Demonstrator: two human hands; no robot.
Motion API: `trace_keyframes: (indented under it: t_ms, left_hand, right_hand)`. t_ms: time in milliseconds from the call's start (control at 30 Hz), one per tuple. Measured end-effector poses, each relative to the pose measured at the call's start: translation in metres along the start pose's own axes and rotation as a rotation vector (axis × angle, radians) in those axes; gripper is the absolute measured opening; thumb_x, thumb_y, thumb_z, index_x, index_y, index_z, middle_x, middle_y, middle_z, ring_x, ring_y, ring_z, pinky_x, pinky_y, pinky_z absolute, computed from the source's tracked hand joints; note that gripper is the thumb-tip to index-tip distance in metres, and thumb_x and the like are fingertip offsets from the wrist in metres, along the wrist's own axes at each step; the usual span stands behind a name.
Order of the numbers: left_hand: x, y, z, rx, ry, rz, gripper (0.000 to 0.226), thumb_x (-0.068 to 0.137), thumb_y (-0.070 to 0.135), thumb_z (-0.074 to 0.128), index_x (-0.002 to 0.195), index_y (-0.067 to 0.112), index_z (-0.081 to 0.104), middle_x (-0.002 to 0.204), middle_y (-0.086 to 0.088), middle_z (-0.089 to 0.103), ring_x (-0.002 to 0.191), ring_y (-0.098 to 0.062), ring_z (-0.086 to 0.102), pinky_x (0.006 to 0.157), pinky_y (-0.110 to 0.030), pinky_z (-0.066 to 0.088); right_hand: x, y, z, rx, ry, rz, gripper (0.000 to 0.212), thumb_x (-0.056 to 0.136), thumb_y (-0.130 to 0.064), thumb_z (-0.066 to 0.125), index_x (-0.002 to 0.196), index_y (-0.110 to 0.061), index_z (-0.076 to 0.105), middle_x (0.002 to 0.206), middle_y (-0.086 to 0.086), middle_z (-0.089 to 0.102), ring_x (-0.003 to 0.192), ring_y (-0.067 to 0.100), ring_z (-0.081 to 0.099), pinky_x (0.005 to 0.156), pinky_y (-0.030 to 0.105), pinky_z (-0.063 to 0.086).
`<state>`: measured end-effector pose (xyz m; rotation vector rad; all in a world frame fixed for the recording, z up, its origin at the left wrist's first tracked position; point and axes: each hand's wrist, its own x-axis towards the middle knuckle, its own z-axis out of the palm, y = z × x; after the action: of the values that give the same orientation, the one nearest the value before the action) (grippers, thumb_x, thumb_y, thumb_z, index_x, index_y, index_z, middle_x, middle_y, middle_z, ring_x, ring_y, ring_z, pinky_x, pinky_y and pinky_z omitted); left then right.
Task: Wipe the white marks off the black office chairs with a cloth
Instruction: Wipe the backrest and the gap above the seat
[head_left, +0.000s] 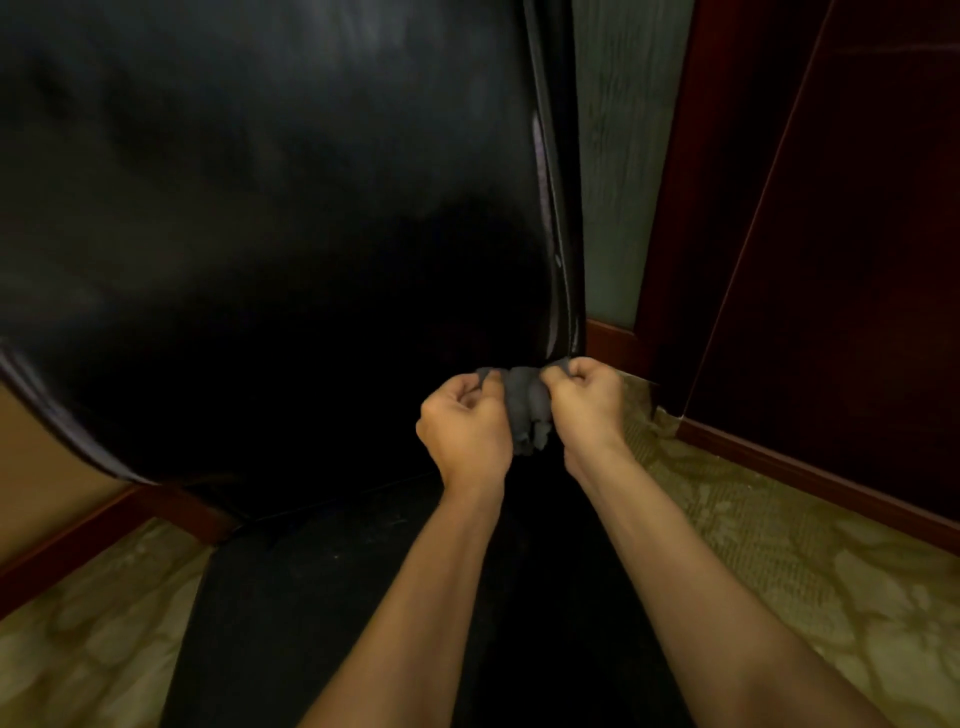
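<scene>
Both hands, the left hand (464, 422) and right hand (587, 402), were curled tight on a bunched grey cloth (528, 410) held between them, low against the black chair back (270, 218) near its right edge. Wadded so small, the cloth risked skipping marks or slipping free. No containers showed.

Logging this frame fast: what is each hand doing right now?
Left hand: closed, gripping one end of the grey cloth.
Right hand: closed, gripping the cloth's other end.
</scene>
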<state>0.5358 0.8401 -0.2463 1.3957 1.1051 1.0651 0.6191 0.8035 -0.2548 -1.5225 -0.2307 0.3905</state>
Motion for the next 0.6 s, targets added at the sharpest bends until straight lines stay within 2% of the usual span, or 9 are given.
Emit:
trace_keyframes:
  t_ms: [100, 200, 267, 367, 467, 500, 567, 600]
  left_hand:
    - [-0.005, 0.026, -0.006, -0.066, -0.002, 0.11, 0.014, 0.092, 0.021, 0.07, 0.081, 0.013, 0.073, 0.069, -0.005, 0.071, 0.065, -0.021, 0.07, 0.063, -0.04, 0.059]
    - [0.005, 0.054, -0.01, -0.108, 0.055, 0.217, 0.011, 0.091, 0.021, 0.071, 0.086, 0.012, 0.074, 0.071, 0.001, 0.072, 0.068, -0.011, 0.07, 0.067, -0.031, 0.058]
    - [0.017, 0.065, -0.013, -0.101, 0.064, 0.202, 0.01, 0.09, 0.021, 0.072, 0.082, 0.014, 0.073, 0.071, 0.003, 0.072, 0.066, -0.008, 0.068, 0.067, -0.029, 0.057]
    - [0.019, 0.055, -0.019, -0.014, 0.009, 0.211, 0.022, 0.09, 0.019, 0.071, 0.07, 0.026, 0.064, 0.063, 0.007, 0.067, 0.059, -0.004, 0.062, 0.065, -0.028, 0.054]
    - [0.004, 0.028, -0.018, 0.181, -0.054, 0.151, 0.031, 0.089, 0.015, 0.07, 0.062, 0.021, 0.055, 0.057, 0.008, 0.058, 0.052, -0.001, 0.051, 0.059, -0.023, 0.045]
    - [0.0, 0.019, -0.017, 0.221, -0.088, 0.098, 0.027, 0.09, 0.015, 0.069, 0.065, 0.019, 0.058, 0.059, 0.005, 0.059, 0.054, -0.003, 0.052, 0.06, -0.023, 0.045]
    - [-0.003, 0.007, -0.02, 0.253, -0.142, -0.037, 0.006, 0.092, 0.017, 0.068, 0.087, 0.013, 0.071, 0.077, 0.0, 0.069, 0.073, -0.011, 0.065, 0.073, -0.027, 0.054]
    - [-0.003, 0.005, -0.023, 0.254, -0.143, -0.077, 0.012, 0.092, 0.019, 0.068, 0.1, 0.011, 0.073, 0.086, -0.002, 0.072, 0.082, -0.015, 0.068, 0.082, -0.03, 0.057]
  right_hand:
    - [-0.016, -0.026, -0.002, -0.065, 0.021, -0.121, 0.018, 0.092, -0.006, 0.058, 0.074, -0.008, 0.057, 0.065, 0.005, 0.055, 0.06, 0.014, 0.053, 0.055, 0.025, 0.043]
    - [-0.023, -0.063, 0.002, -0.167, 0.082, -0.346, 0.009, 0.09, -0.01, 0.062, 0.081, -0.01, 0.065, 0.066, -0.004, 0.061, 0.06, 0.005, 0.056, 0.058, 0.017, 0.044]
    - [-0.021, -0.079, 0.008, -0.187, 0.09, -0.403, 0.01, 0.089, -0.012, 0.063, 0.079, -0.01, 0.066, 0.068, -0.001, 0.065, 0.066, 0.009, 0.062, 0.064, 0.022, 0.048]
    - [-0.022, -0.071, 0.013, -0.254, 0.108, -0.405, 0.015, 0.089, -0.011, 0.063, 0.074, -0.011, 0.06, 0.068, 0.002, 0.061, 0.065, 0.012, 0.058, 0.059, 0.016, 0.038]
    - [-0.028, -0.043, 0.006, -0.373, 0.183, -0.34, 0.01, 0.092, -0.014, 0.062, 0.087, -0.005, 0.062, 0.082, 0.013, 0.064, 0.082, 0.027, 0.061, 0.063, 0.021, 0.03]
    - [-0.03, -0.034, 0.003, -0.414, 0.173, -0.279, 0.011, 0.093, -0.014, 0.061, 0.087, -0.004, 0.061, 0.083, 0.013, 0.062, 0.086, 0.028, 0.062, 0.063, 0.022, 0.029]
    - [-0.034, -0.019, -0.004, -0.503, 0.1, -0.135, 0.013, 0.094, -0.015, 0.061, 0.084, -0.007, 0.057, 0.083, 0.009, 0.054, 0.095, 0.032, 0.063, 0.066, 0.024, 0.029]
    - [-0.035, -0.016, -0.007, -0.528, 0.063, -0.104, 0.014, 0.094, -0.015, 0.061, 0.083, -0.006, 0.057, 0.082, 0.008, 0.053, 0.097, 0.033, 0.062, 0.068, 0.027, 0.031]
